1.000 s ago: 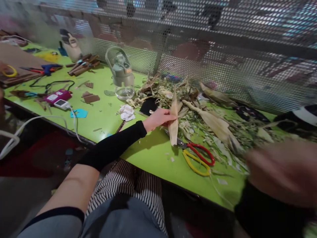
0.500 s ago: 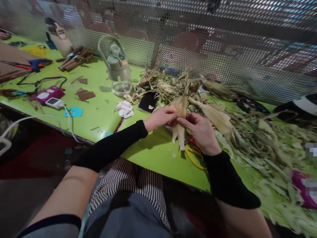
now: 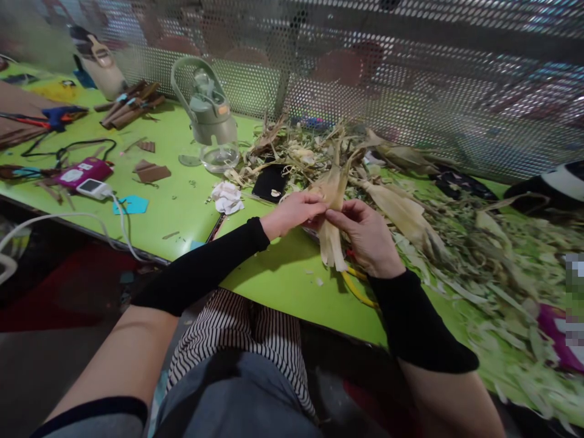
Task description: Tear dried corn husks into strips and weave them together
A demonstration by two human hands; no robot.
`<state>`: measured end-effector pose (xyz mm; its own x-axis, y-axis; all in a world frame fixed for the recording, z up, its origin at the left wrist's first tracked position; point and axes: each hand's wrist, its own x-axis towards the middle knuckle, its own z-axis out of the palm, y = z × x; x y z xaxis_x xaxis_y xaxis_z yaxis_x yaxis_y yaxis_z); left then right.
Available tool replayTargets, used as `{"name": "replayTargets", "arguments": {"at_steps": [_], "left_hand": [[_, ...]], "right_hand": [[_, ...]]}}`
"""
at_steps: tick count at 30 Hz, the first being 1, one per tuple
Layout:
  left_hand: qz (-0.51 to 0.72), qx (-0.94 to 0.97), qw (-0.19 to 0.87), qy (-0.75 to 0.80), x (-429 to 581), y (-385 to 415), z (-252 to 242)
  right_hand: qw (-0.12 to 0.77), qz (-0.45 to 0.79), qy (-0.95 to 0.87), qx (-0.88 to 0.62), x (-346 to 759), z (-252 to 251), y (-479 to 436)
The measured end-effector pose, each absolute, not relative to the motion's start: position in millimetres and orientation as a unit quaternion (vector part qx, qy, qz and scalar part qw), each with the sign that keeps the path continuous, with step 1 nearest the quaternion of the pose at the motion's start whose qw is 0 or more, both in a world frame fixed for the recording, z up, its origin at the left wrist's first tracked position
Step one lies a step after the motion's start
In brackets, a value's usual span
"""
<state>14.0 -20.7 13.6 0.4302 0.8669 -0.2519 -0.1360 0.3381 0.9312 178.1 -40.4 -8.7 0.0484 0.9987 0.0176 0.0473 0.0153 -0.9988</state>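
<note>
Both hands pinch a pale dried corn husk (image 3: 332, 240) above the green table (image 3: 269, 286). My left hand (image 3: 296, 213) is closed on its left side, and my right hand (image 3: 365, 234) grips it from the right with the thumb in front. The husk's strips hang below my fingers and its thin ends point up behind them. Yellow-handled scissors (image 3: 358, 292) lie under my right wrist, partly hidden. A pile of dried husks and shreds (image 3: 483, 255) spreads to the right and behind. A black phone-like slab (image 3: 270, 180) rests behind my left hand.
A green-lidded bottle (image 3: 212, 115) and crumpled tissue (image 3: 227, 198) stand left of the husks. Farther left are a purple device (image 3: 84, 173) with a white cable, bundled brown rolls (image 3: 130, 104) and a glue gun (image 3: 59, 117). A perforated metal screen (image 3: 310, 67) borders the back.
The husk's hanging strips have swung slightly right and closer together, and its upper ends have spread apart. Both hands keep hold of it. The view has shifted a little.
</note>
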Motion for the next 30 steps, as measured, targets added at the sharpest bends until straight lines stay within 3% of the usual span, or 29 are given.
{"name": "replayTargets", "arguments": {"at_steps": [25, 30], "left_hand": [[0.373, 0.505, 0.707, 0.326, 12, -14, 0], [0.325, 0.546, 0.694, 0.337, 10, -14, 2]], "right_hand": [[0.524, 0.474, -0.508, -0.492, 187, -13, -39], [0.559, 0.482, -0.491, -0.463, 187, -16, -35]]}}
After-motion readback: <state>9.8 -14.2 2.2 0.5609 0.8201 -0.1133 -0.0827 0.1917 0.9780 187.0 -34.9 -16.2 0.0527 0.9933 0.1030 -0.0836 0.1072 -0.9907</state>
